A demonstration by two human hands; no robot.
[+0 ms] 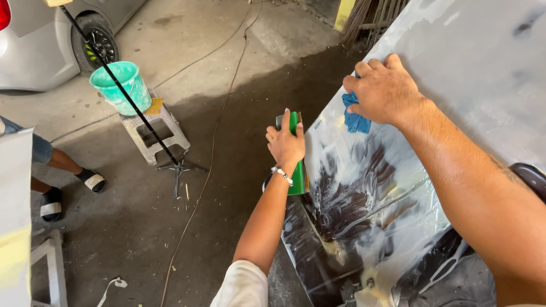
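Observation:
My left hand [286, 145] grips a green bottle [297, 177] beside the left edge of a wet car body panel [455, 74]. A beaded bracelet sits on that wrist. My right hand [384, 90] presses a blue cloth [355, 118] flat against the panel's upper part. White soapy streaks [352, 187] cover the dark, glossy lower area of the panel below both hands.
A teal bucket [120, 86] stands on a small grey plastic stool [153, 129] to the left. A black pole on a stand [178, 166] crosses in front of it. A silver car [40, 45] is parked at the top left. Another person's sandalled feet [71, 190] stand at the left edge. Cables run over the concrete floor.

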